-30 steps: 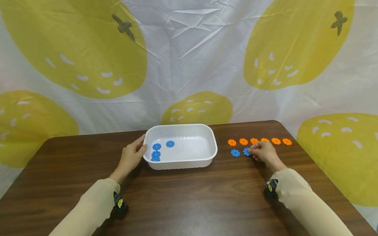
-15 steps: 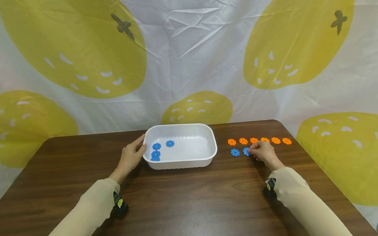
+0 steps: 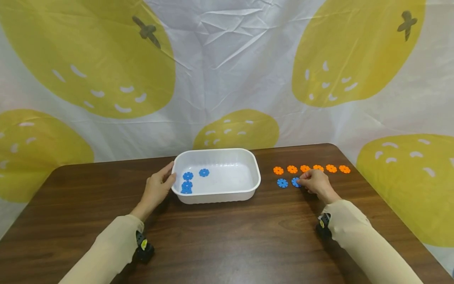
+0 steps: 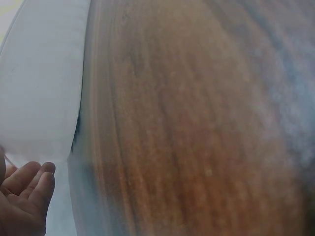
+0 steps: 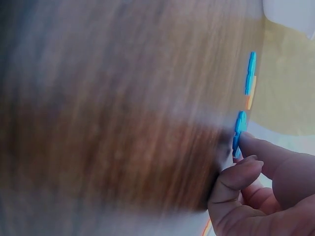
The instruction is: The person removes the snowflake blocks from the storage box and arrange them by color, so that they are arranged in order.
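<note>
A white plastic tub (image 3: pixel 216 198) stands on the brown table, with several blue notched discs (image 3: pixel 203 172) lying in its left part. At its left end my left hand (image 3: pixel 157 188) grips the rim; in the left wrist view, curled fingers (image 4: pixel 39 184) show beside the tub's white wall (image 4: pixel 44 73). To the tub's right, my right hand (image 3: pixel 317 183) pinches a blue snowflake disc (image 3: pixel 295 182), low at the tabletop. The right wrist view shows this blue disc (image 5: pixel 239 130) edge-on, thumb against it. Another blue disc (image 3: pixel 282 183) lies just left of it.
Behind the blue discs runs a row of several orange discs (image 3: pixel 292 169), partly covered by the right hand. The wooden table (image 3: pixel 227 240) ends at a white cloth (image 3: pixel 234 79) printed with yellow fruit. Both wrists carry small black cameras (image 3: pixel 323 227).
The right wrist shifts slightly; the right fingers stay on the same blue disc. The left hand and the tub hold still.
</note>
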Tool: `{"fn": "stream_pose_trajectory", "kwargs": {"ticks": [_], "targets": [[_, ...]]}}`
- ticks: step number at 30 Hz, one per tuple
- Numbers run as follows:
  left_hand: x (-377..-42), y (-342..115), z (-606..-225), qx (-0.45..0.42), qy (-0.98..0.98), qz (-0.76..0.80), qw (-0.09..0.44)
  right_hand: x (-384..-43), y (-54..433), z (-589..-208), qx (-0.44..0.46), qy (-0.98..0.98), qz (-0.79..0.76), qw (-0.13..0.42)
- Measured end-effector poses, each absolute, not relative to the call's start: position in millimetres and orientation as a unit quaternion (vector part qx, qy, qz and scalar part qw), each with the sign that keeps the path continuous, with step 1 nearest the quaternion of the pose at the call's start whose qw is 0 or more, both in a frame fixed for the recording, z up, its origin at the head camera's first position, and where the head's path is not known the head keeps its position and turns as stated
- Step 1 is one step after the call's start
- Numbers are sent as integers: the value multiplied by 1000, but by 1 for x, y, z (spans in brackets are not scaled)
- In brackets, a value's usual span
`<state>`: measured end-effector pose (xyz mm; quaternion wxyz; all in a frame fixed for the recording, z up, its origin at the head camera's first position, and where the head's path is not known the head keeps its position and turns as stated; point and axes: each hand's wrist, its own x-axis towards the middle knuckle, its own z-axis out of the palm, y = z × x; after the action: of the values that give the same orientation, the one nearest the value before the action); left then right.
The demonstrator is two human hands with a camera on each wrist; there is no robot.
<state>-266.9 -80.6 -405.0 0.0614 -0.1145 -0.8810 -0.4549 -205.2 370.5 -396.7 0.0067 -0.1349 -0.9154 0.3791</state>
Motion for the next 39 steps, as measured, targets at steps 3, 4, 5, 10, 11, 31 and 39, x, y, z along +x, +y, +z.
{"fn": "stream_pose_trajectory", "kwargs": {"ticks": [3,4,5,10,11,31,39], "targets": [[-267,-81,-405,-116,-881,-454,63,-206,370,-396,-136,-915,380,7],[-267,-81,-405,-116,-881,-454,63,-206,371,-396,-135,-915,380,8],[-266,-81,-405,-116,-881,-454,62,-206,371,-396,-135,-915,380,7],[-267,-81,-406,-117,-880,-457,55,-205,370,-396,-141,-909,391,9],[-267,-81,-406,-118,-880,-456,56,-204,369,-395,-142,-908,394,12],[-265,-82,-403,-117,-880,-455,69,-236,192,-344,36,-840,540,41],[-266,-81,-403,-118,-881,-452,71,-257,127,-368,31,-833,551,-47]]}}
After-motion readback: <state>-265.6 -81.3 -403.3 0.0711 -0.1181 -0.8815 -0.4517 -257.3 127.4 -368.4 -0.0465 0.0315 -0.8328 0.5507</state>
